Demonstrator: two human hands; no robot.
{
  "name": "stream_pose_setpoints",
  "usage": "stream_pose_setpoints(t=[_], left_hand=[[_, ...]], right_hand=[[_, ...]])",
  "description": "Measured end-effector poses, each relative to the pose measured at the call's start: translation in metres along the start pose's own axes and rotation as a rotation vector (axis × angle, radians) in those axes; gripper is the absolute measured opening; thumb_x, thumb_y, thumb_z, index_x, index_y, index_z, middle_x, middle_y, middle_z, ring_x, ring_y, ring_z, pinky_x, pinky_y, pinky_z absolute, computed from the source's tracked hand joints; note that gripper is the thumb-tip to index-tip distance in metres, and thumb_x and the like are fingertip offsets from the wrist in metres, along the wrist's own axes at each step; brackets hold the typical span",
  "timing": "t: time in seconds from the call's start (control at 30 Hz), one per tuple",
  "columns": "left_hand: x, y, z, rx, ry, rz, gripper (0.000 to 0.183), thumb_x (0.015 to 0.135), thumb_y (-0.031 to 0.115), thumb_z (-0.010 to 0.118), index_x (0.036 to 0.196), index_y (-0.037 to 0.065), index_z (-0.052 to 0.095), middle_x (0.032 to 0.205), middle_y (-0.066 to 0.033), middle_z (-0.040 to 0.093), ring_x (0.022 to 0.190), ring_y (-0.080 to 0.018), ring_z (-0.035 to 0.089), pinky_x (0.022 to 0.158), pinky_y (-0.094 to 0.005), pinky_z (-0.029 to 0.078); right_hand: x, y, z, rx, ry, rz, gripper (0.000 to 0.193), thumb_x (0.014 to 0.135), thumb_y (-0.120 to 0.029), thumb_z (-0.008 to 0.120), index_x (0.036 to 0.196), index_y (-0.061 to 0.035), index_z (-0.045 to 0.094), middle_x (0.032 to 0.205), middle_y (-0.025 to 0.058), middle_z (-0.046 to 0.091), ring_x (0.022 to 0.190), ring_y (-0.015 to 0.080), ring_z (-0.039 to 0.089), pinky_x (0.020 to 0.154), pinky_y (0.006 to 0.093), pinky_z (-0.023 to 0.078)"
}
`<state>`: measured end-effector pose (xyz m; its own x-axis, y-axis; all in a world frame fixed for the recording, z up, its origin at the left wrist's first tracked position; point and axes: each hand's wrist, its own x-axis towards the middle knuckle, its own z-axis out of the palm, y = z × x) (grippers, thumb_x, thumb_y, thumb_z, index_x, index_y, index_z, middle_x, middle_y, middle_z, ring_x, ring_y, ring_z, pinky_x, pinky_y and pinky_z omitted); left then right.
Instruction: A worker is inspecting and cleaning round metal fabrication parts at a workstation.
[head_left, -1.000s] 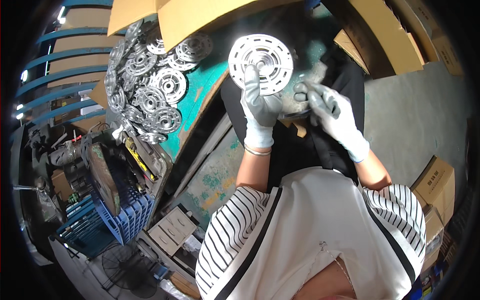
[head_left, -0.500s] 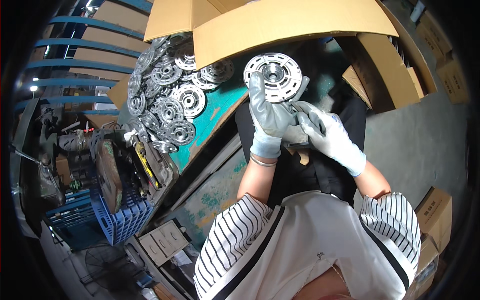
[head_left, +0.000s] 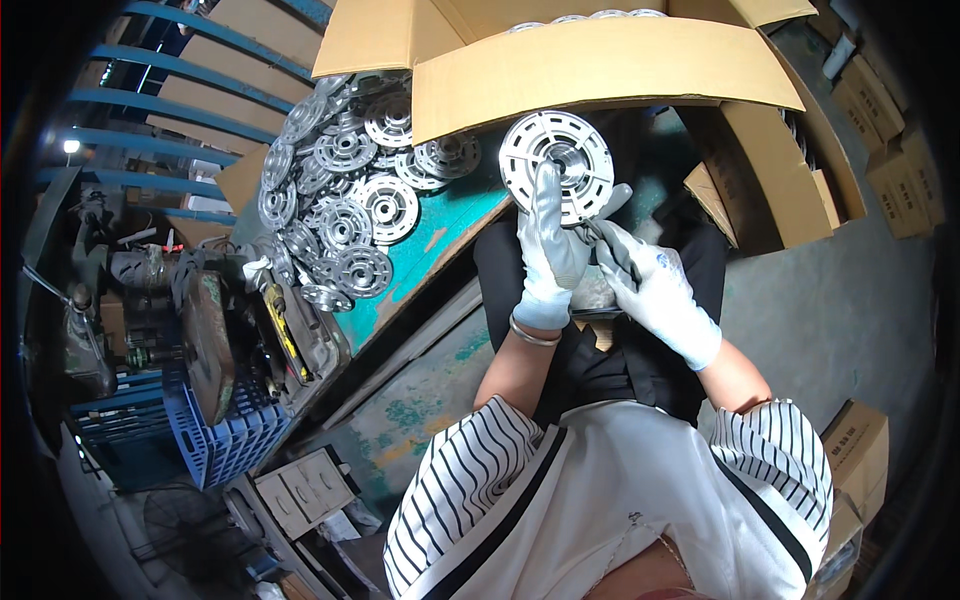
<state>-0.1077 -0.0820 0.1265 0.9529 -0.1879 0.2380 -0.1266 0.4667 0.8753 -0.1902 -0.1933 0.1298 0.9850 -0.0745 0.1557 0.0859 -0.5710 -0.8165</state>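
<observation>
Left hand [head_left: 548,255] has a solid grip on a round slotted metal disc [head_left: 556,152], held up just near the cardboard box [head_left: 600,62]. Right hand [head_left: 648,285] is clenched around a thin tool at the disc's lower edge. More discs [head_left: 345,195] are piled on the counter [head_left: 450,215] to the left.

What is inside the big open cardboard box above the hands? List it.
Inside the open brown cardboard box, only the rims of a few round silver metal discs show over its front flap; the flap covers everything deeper.

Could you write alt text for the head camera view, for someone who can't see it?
A gloved left hand holds up a round slotted metal disc while the gloved right hand works at its edge. More discs are piled on a teal table.
</observation>
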Motion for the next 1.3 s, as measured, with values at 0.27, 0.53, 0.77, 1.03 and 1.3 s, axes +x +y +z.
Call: stream_pose_setpoints(t=[0.27,0.53,0.77,1.03,1.3], left_hand=[[-0.005,-0.021,-0.033,0.661,-0.007,0.445,0.037,0.094,0.010,0.048,0.127,-0.007,0.048,0.121,-0.0175,0.058,0.110,-0.0250,0.058,0.094,-0.0350,0.045],[-0.003,-0.019,-0.045,-0.353,0.053,-0.100,0.072,0.090,0.059,0.046,0.138,0.007,0.039,0.137,-0.0137,0.045,0.123,-0.0342,0.046,0.101,-0.0581,0.038],[-0.001,0.015,-0.026,-0.751,-0.143,-0.256,0.082,0.088,0.068,0.039,0.140,0.005,0.037,0.137,-0.0133,0.045,0.123,-0.0295,0.046,0.104,-0.0477,0.038],[-0.006,0.019,-0.025,-0.813,-0.031,-0.317,0.075,0.092,0.063,0.035,0.140,0.006,0.035,0.134,-0.0159,0.047,0.119,-0.0339,0.050,0.095,-0.0529,0.046],[-0.006,0.017,-0.032,-0.841,0.045,-0.371,0.077,0.091,0.065,0.034,0.141,0.006,0.034,0.134,-0.0161,0.047,0.117,-0.0345,0.051,0.093,-0.0546,0.048]], right_hand=[[0.004,0.002,-0.003,0.143,-0.134,-0.152,0.042,0.087,-0.016,0.060,0.127,-0.0064,0.053,0.108,0.0178,0.065,0.093,0.0334,0.064,0.079,0.0364,0.051],[0.001,-0.004,-0.013,0.717,0.123,0.178,0.032,0.097,-0.011,0.049,0.124,0.0061,0.053,0.105,0.0110,0.067,0.058,0.0052,0.057,0.056,0.0185,0.046],[0.035,-0.007,-0.023,0.878,0.288,0.222,0.027,0.093,-0.011,0.055,0.117,0.0014,0.059,0.098,0.0070,0.067,0.052,0.0033,0.049,0.047,0.0176,0.038],[0.044,-0.002,-0.024,1.082,0.092,0.305,0.027,0.087,-0.010,0.062,0.112,0.0010,0.060,0.077,0.0001,0.060,0.053,0.0032,0.049,0.048,0.0166,0.035],[0.050,-0.003,-0.021,1.041,0.040,0.350,0.022,0.085,-0.009,0.064,0.105,-0.0005,0.061,0.074,-0.0023,0.059,0.050,0.0008,0.045,0.043,0.0146,0.029]])
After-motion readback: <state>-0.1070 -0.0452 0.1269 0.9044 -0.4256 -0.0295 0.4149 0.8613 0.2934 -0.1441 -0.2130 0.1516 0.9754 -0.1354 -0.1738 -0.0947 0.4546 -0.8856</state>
